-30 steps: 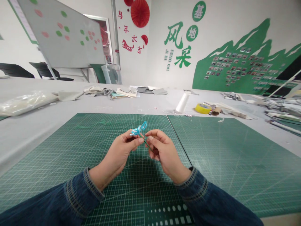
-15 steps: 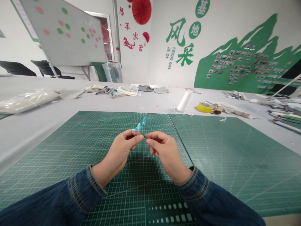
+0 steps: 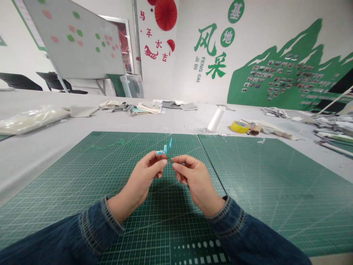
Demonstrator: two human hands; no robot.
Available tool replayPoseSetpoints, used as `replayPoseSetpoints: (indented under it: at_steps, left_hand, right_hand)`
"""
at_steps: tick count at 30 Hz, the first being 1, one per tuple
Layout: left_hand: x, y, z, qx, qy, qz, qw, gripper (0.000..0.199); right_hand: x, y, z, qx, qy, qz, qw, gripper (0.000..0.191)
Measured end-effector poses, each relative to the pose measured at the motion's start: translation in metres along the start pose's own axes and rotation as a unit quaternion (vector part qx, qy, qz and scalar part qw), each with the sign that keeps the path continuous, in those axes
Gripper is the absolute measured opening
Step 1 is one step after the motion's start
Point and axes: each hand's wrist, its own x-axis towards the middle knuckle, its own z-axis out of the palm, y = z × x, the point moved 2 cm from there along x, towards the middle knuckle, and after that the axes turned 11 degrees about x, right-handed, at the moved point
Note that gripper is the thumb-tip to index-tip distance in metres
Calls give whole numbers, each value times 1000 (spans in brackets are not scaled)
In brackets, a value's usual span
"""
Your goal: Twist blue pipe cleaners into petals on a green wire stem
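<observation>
A small turquoise looped piece [image 3: 166,148], shaped like a flower or butterfly, stands on a thin green stem [image 3: 170,158]. My left hand [image 3: 140,176] pinches the base of the turquoise piece between thumb and fingers. My right hand [image 3: 194,180] is close beside it, its thumb and fingertips closed on the stem's lower end. That end is hidden by the fingers. Both hands hover above a green cutting mat [image 3: 68,176] and do not appear to rest on it.
A second green cutting mat [image 3: 270,187] adjoins the first on the right. Beyond them, on the grey table [image 3: 33,154], lie a plastic bag [image 3: 33,120], fabric pieces [image 3: 149,108], a white spool [image 3: 216,119] and yellow tape [image 3: 239,127].
The turquoise piece has turned and now looks narrower, almost edge-on. My hands have drawn slightly closer together, and the camera view has levelled a little.
</observation>
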Motion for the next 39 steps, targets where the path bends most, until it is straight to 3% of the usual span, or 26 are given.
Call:
replayPoseSetpoints:
  at_steps: [7, 9, 11, 13, 15, 20, 25, 29, 31, 34, 37, 39]
  left_hand:
    - [3, -6, -3, 59, 27, -67, 996, 13]
    - [3, -2, -7, 120, 62, -24, 991, 12]
    - [-1, 7, -9, 215, 97, 72, 969, 9]
    - [-6, 15, -7, 304, 98, 166, 933, 2]
    - [-12, 19, -4, 354, 81, 225, 904, 9]
    - [-15, 18, -2, 412, 75, 271, 867, 28]
    - [-15, 19, -4, 466, 81, 304, 827, 25]
    - [-21, 25, -6, 501, 126, 341, 785, 12]
    - [-20, 24, -7, 504, 142, 305, 795, 9]
    - [-12, 13, -6, 458, 99, 175, 866, 20]
    - [-3, -1, -2, 294, 27, 59, 954, 24]
    - [-1, -6, 1, 159, 10, 11, 987, 28]
  right_hand:
    - [1, 0, -5, -57, 26, -33, 998, 14]
    - [2, -2, -7, -111, 43, -67, 991, 11]
    - [2, -4, -7, -173, 56, -101, 978, 8]
    - [0, -5, -6, -222, 58, -130, 965, 7]
    - [-2, -4, -4, -255, 46, -156, 953, 7]
    - [-6, -3, -1, -295, 18, -204, 933, 11]
    - [-7, -4, -1, -303, 13, -209, 930, 9]
    - [-5, -4, -2, -278, 33, -171, 945, 8]
    - [-3, -4, -4, -255, 47, -144, 955, 7]
    - [-4, -4, -5, -248, 58, -148, 956, 7]
    - [-6, -5, -3, -288, 50, -200, 935, 9]
    - [-9, -6, -1, -318, 36, -237, 917, 12]
